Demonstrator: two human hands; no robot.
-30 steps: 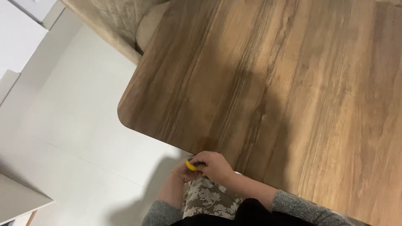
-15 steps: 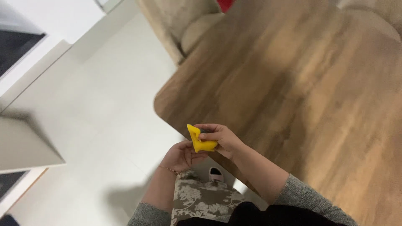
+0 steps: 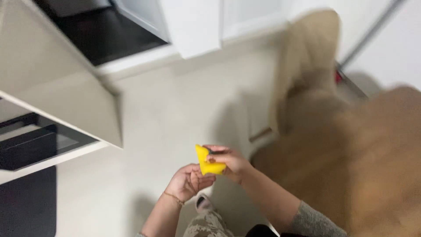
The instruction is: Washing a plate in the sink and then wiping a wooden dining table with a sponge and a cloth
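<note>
My right hand (image 3: 231,161) pinches a small folded yellow cloth or sponge (image 3: 206,161), held in the air beside the table corner. My left hand (image 3: 188,181) is cupped just below and to the left of it, palm up, fingertips touching the yellow piece's lower edge. A thin bracelet sits on my left wrist. Both forearms come up from the bottom of the view, with grey sleeves pushed back.
A wooden table (image 3: 372,175) fills the right side, blurred. A beige upholstered chair (image 3: 307,74) stands behind it. White cabinets with a dark opening (image 3: 101,30) and a white counter edge (image 3: 66,109) lie at left, over a pale tiled floor (image 3: 175,114).
The view swung left from the table toward the cabinets. My hands rose from the table edge, and the yellow piece came out between them, still held by my right hand.
</note>
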